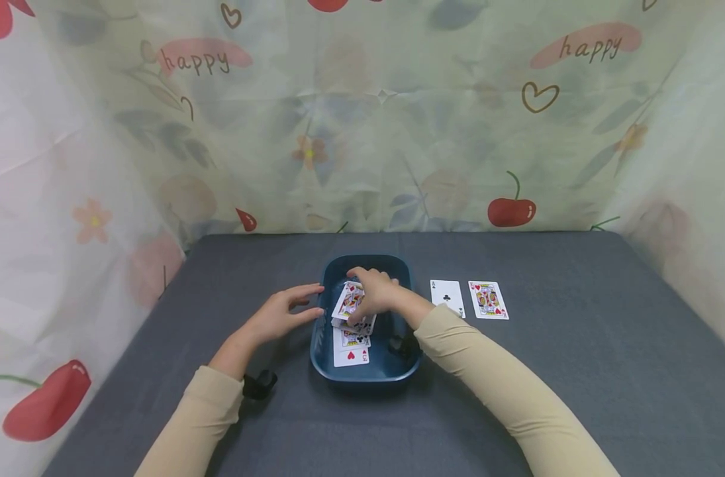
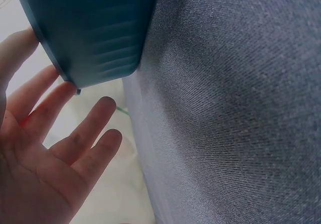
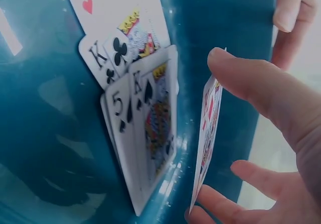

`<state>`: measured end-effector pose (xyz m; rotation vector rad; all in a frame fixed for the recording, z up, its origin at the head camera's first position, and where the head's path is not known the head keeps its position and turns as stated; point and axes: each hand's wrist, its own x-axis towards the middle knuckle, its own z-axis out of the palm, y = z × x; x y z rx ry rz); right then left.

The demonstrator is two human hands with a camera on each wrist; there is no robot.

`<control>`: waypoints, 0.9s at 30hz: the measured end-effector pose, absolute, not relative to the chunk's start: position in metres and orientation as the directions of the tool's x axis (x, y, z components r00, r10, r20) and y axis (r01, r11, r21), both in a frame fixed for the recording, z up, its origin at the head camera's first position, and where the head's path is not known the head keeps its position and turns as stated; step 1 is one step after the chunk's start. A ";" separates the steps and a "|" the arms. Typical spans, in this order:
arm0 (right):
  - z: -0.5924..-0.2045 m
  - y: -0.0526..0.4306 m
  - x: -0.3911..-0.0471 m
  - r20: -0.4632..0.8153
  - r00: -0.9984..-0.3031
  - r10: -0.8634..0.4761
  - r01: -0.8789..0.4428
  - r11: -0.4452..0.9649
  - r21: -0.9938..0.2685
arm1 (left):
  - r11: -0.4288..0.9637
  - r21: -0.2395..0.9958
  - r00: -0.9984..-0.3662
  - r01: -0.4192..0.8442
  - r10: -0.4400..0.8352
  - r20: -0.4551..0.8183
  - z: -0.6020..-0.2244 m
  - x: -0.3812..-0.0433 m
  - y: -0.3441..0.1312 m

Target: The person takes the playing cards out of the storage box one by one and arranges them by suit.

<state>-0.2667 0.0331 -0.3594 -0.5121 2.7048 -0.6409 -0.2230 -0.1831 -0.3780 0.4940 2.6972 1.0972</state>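
Observation:
In the head view, my right hand (image 1: 375, 293) reaches into a dark blue tray (image 1: 365, 381). It pinches a red king playing card (image 3: 206, 133) by its edges, with the thumb on one end and fingertips on the other. Below that card, a loose stack of playing cards (image 3: 145, 128) lies in the tray, a king of spades on top beside a five. A king of clubs (image 3: 120, 50) and a heart card (image 3: 108, 5) stick out from under the stack. My left hand (image 1: 281, 313) rests fingertips at the tray's left rim, its fingers spread and fairly straight.
On the grey cloth right of the tray lie an ace of clubs (image 1: 447, 296) and a red face card (image 1: 488, 300), both face up and apart. A patterned curtain (image 1: 362, 132) hangs behind the table (image 1: 577, 371) and along both sides.

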 end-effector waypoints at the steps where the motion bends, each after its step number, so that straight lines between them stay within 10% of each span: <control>1: -0.358 0.034 -0.267 -0.208 -0.887 -0.412 -0.275 0.834 -0.478 | 0.672 0.703 -0.927 0.234 0.373 -0.048 -0.378 -0.223 -0.183; 27: -0.314 0.085 -0.259 -0.054 -0.843 -0.536 -0.392 0.680 -0.620 | 0.678 0.707 -0.933 0.201 0.352 -0.071 -0.377 -0.224 -0.180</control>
